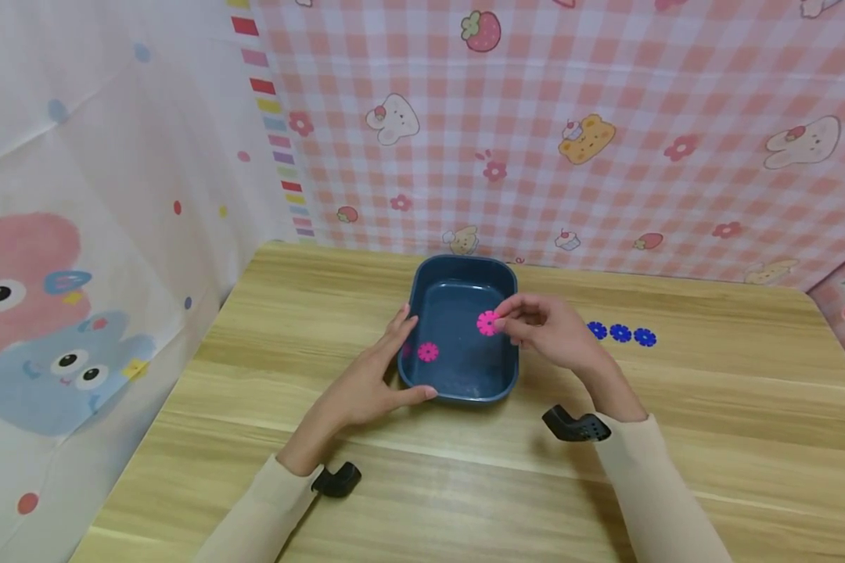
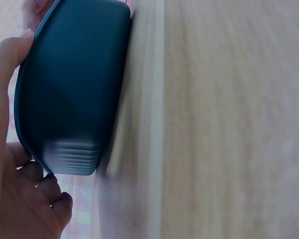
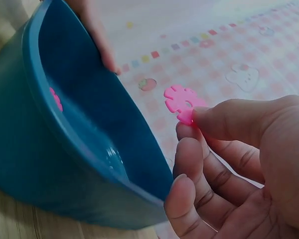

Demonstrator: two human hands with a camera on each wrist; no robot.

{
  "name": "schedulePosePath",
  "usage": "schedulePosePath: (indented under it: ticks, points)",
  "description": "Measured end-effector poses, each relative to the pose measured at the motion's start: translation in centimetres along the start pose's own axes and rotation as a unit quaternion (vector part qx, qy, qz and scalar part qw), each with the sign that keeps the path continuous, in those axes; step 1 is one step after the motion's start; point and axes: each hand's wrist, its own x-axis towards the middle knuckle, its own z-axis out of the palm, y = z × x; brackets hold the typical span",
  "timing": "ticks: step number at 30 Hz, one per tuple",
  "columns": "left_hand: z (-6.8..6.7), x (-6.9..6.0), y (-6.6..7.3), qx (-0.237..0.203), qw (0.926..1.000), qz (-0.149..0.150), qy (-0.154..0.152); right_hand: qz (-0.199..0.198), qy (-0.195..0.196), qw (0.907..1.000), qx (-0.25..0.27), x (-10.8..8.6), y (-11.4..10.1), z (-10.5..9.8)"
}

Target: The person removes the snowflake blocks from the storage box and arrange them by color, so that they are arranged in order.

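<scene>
A dark blue plastic bin (image 1: 458, 375) stands on the table, its outer side filling much of the left wrist view. My left hand (image 1: 366, 383) holds it at the near left corner, with the thumb on the near rim and the fingers along the left side. Over the right part of the bin, my right hand (image 1: 556, 332) pinches a pink notched disc (image 3: 178, 103) between thumb and forefinger. The same held disc (image 1: 487, 323) faces up in the head view. Another pink disc (image 1: 428, 352) lies inside on the bin's floor, toward the left.
Just right of my right hand, three blue notched discs (image 1: 620, 333) lie in a row on the wooden table (image 1: 465, 485). A pink checked cloth (image 1: 507, 94) hangs behind the table, and a white patterned cloth (image 1: 148, 313) hangs on the left.
</scene>
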Motion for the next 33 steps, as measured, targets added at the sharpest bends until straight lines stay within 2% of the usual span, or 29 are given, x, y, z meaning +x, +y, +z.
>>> schedulePosePath:
  ticks: [5, 19, 33]
  points:
    - [0.1, 0.0, -0.1, 0.002, 1.0000, 0.001, 0.000, 0.004, 0.012, 0.9998, 0.016, -0.7, 0.7, -1.3]
    - [0.0, 0.0, -0.1, 0.006, 1.0000, 0.006, 0.002, 0.022, 0.057, 0.9981, -0.006, -2.8, 2.4, -4.7]
    - [0.1, 0.0, -0.2, 0.004, 1.0000, 0.005, 0.002, 0.046, 0.080, 0.9954, -0.024, -4.3, 5.6, -7.7]
